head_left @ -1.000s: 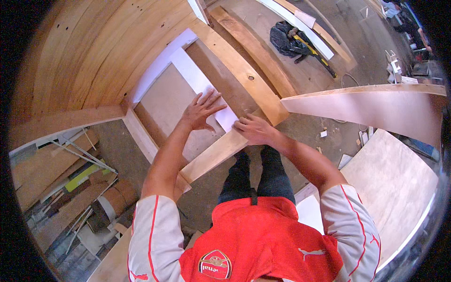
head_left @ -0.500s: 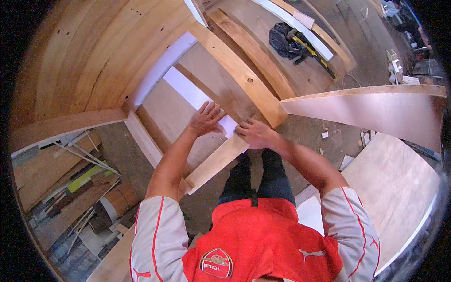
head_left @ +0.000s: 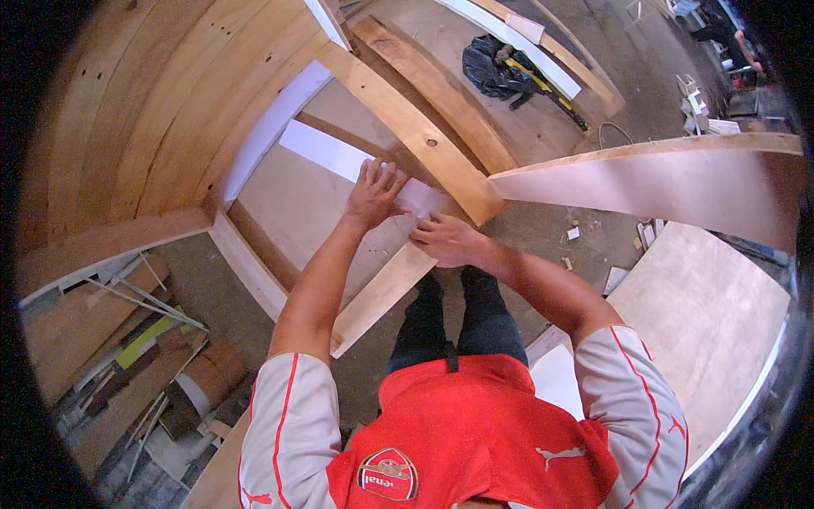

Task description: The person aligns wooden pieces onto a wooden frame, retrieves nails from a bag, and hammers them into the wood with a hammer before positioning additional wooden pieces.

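Observation:
A long white strip of board (head_left: pixel 326 153) lies slantwise inside a box-like wooden frame in front of me. My left hand (head_left: pixel 374 197) is over the strip, fingers across its far side and thumb at its near side. Next to the strip's near end, my right hand (head_left: pixel 449 240) has its fingers bent and pressed together on its edge; the fingertips are partly hidden. Below that hand runs the frame's pale front rail (head_left: pixel 381 301). The knotted wooden side rail (head_left: pixel 415 131) stands just beyond the strip.
A tall plank panel (head_left: pixel 144 110) rises at the left. Beyond the frame lie a loose plank (head_left: pixel 437 93), a black plastic bag (head_left: pixel 492 68) and a yellow-and-black tool (head_left: pixel 547 89). A curved panel (head_left: pixel 661 187) stands at the right, near a pale sheet (head_left: pixel 704 314). Offcuts (head_left: pixel 165 356) litter the left floor.
The strip's near end has swung toward the knotted side rail, and both hands have moved with it. The whole view has shifted slightly.

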`<state>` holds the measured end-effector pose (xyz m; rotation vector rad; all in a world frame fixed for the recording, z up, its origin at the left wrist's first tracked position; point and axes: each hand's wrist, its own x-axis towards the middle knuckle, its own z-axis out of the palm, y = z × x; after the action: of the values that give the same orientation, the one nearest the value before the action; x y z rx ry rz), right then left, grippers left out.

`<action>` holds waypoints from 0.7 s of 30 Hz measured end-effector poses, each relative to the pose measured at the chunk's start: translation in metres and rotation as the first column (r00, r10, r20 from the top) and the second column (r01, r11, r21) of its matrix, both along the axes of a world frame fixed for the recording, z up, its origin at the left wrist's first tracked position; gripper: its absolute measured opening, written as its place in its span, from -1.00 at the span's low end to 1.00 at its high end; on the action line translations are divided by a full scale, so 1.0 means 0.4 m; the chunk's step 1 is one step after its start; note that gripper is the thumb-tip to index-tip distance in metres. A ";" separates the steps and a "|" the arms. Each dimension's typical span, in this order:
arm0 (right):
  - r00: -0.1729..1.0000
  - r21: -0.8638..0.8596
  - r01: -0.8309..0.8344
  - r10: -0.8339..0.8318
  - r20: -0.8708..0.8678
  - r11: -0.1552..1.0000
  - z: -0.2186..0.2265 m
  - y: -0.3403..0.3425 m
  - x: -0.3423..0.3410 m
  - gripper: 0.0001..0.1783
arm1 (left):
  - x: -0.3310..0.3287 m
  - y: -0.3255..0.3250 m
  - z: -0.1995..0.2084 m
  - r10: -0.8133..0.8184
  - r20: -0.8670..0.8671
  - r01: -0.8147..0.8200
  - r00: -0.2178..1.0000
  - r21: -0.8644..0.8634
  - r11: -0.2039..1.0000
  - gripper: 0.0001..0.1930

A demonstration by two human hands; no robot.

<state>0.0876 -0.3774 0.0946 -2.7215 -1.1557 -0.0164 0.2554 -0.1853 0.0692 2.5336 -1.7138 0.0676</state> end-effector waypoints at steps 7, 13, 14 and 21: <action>0.999 -0.016 -0.013 0.013 -0.030 1.000 0.018 -0.008 0.005 -0.35 | -0.006 -0.021 0.002 0.000 -0.006 0.000 1.000 -0.001 1.000 -0.11; 0.999 -0.043 -0.009 0.007 -0.034 0.999 -0.022 0.001 -0.007 -0.40 | -0.004 -0.102 -0.005 0.053 -0.134 -0.063 0.990 -0.077 0.995 -0.08; 1.000 -0.030 0.010 -0.010 -0.002 0.999 -0.034 -0.003 -0.011 -0.45 | -0.012 -0.109 -0.004 0.051 -0.139 -0.063 0.989 -0.081 0.995 -0.08; 1.000 -0.007 0.008 -0.008 0.001 1.000 -0.024 0.004 0.004 -0.74 | 0.002 -0.115 -0.024 -0.010 -0.273 -0.014 0.962 -0.085 0.996 -0.06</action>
<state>0.0892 -0.3759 0.0851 -2.7326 -1.1479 -0.0151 0.2564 -0.2314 0.0596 2.3531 -1.5662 -0.1956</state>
